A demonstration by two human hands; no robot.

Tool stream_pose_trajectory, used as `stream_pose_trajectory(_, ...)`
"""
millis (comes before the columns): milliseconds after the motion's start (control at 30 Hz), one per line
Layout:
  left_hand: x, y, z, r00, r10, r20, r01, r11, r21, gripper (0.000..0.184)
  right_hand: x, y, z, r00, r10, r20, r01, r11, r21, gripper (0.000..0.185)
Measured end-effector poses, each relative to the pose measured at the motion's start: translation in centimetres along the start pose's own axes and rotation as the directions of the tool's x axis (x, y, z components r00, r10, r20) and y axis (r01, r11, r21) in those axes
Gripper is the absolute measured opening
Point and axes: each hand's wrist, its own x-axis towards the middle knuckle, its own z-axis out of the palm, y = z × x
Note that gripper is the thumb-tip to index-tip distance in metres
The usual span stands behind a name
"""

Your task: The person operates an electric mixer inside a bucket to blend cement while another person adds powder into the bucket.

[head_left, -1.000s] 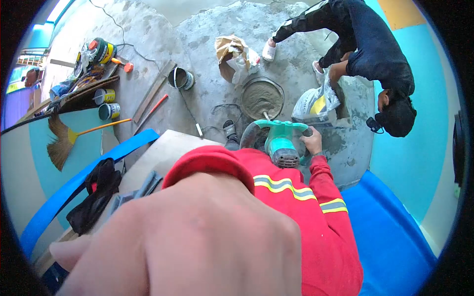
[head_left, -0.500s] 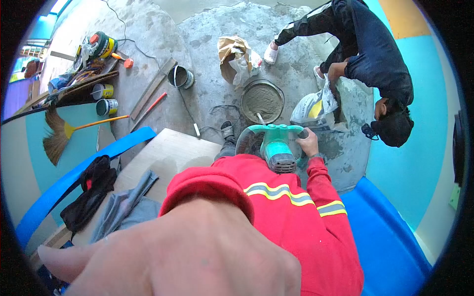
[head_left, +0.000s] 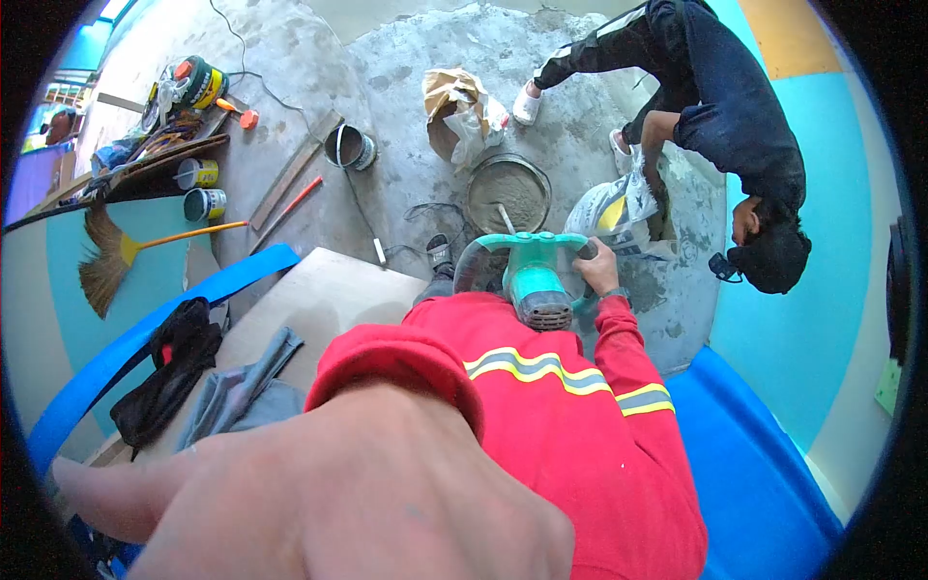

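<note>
Indoor building site: rough concrete floor [head_left: 396, 106], tub [head_left: 549, 191] of grey mix [head_left: 512, 188]; power mixer [head_left: 535, 280] at tub, bucket [head_left: 365, 152] near tub.

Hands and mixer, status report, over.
Right hand grips green mixer. Left hand close to camera, grip unseen. Shaft in bucket of grey mix. White bag crowds bucket's right side.

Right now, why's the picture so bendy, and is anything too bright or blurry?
Head view: a wide lens, probably, bends the right wall; head view: light washes out the floor at upper left; head view: left hand, close up, looks slightly soft.
</note>
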Motion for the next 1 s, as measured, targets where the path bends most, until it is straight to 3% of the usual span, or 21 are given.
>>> stream_pose_trajectory(233, -1.0, -0.2, 0.5, 0.999, 0.008, 0.040, -0.006, 0.999, -0.051, 0.044, -0.2, -0.2, -0.7, 0.997, 0.077, 0.017, -0.076, 0.996, -0.054, 0.039)
stream_pose_trajectory(333, -1.9, 0.0, -0.3, 0.999, 0.017, 0.040, -0.013, 0.995, -0.102, 0.044, -0.4, 0.9, -0.5, 0.995, -0.063, -0.080, 0.062, 0.998, -0.014, 0.036)
stream_pose_trajectory(400, -3.0, 0.8, -1.8, 0.999, 0.012, 0.030, -0.008, 0.989, -0.146, 0.044, -0.5, 1.2, -0.9, 0.999, 0.017, -0.044, -0.017, 1.000, -0.020, 0.035)
stream_pose_trajectory(467, -5.9, 1.7, -4.3, 0.996, -0.028, -0.082, 0.011, 0.979, -0.202, 0.044, -1.1, 1.3, -0.9, 0.997, 0.059, -0.047, -0.058, 0.998, 0.027, 0.034)
stream_pose_trajectory(500, -8.3, 1.8, -5.6, 0.972, -0.088, -0.218, 0.037, 0.972, -0.231, 0.044, -1.2, 1.8, -0.7, 0.997, 0.022, -0.077, -0.024, 0.999, -0.026, 0.035)
stream_pose_trajectory(533, -10.8, 1.7, -6.4, 0.898, -0.171, -0.405, 0.075, 0.967, -0.242, 0.044, -1.4, 2.0, -0.8, 0.996, 0.040, -0.082, -0.042, 0.999, -0.024, 0.035)
stream_pose_trajectory(567, -15.8, 1.3, -6.5, 0.625, -0.326, -0.709, 0.178, 0.944, -0.277, 0.043, -1.7, 1.9, -1.0, 0.995, 0.056, -0.083, -0.058, 0.998, -0.022, 0.035)
stream_pose_trajectory(600, -21.2, 1.5, -8.0, 0.139, -0.444, -0.885, 0.541, 0.783, -0.308, 0.043, -1.9, 1.9, -0.9, 0.994, 0.070, -0.080, -0.072, 0.997, -0.021, 0.035)
stream_pose_trajectory(633, -26.5, -0.1, -8.7, -0.117, -0.367, -0.923, 0.673, 0.654, -0.345, 0.041, -2.1, 1.8, -0.8, 0.995, 0.046, -0.093, -0.043, 0.999, 0.024, 0.034)
stream_pose_trajectory(667, -31.5, -1.1, -8.4, -0.377, -0.336, -0.863, 0.708, 0.496, -0.503, 0.039, -2.4, 1.9, -0.7, 0.995, 0.049, -0.091, -0.048, 0.999, 0.019, 0.034)
stream_pose_trajectory(700, -36.5, -2.1, -7.6, -0.465, -0.365, -0.806, 0.737, 0.344, -0.581, 0.038, -2.5, 2.2, -0.7, 0.995, 0.050, -0.089, -0.049, 0.999, 0.012, 0.034)
stream_pose_trajectory(767, -46.6, -4.3, -4.7, -0.407, -0.508, -0.759, 0.847, 0.100, -0.521, 0.037, -2.5, 2.2, -0.6, 0.993, 0.075, -0.089, -0.076, 0.997, -0.011, 0.032)
stream_pose_trajectory(800, -49.2, -4.8, -2.6, -0.357, -0.582, -0.731, 0.871, 0.076, -0.486, 0.038, -2.5, 1.9, -0.6, 0.993, 0.089, -0.079, -0.089, 0.996, 0.002, 0.032)
stream_pose_trajectory(900, -41.9, -5.0, -0.1, -0.541, -0.669, -0.510, 0.462, 0.271, -0.845, 0.032, -2.6, 1.5, -0.4, 0.993, 0.103, -0.063, -0.101, 0.995, 0.026, 0.031)
stream_pose_trajectory(1000, -43.5, -4.5, -0.2, -0.525, -0.692, -0.496, 0.532, 0.188, -0.825, 0.034, -2.8, 1.6, 0.2, 0.995, 0.077, -0.063, -0.076, 0.997, 0.024, 0.030)
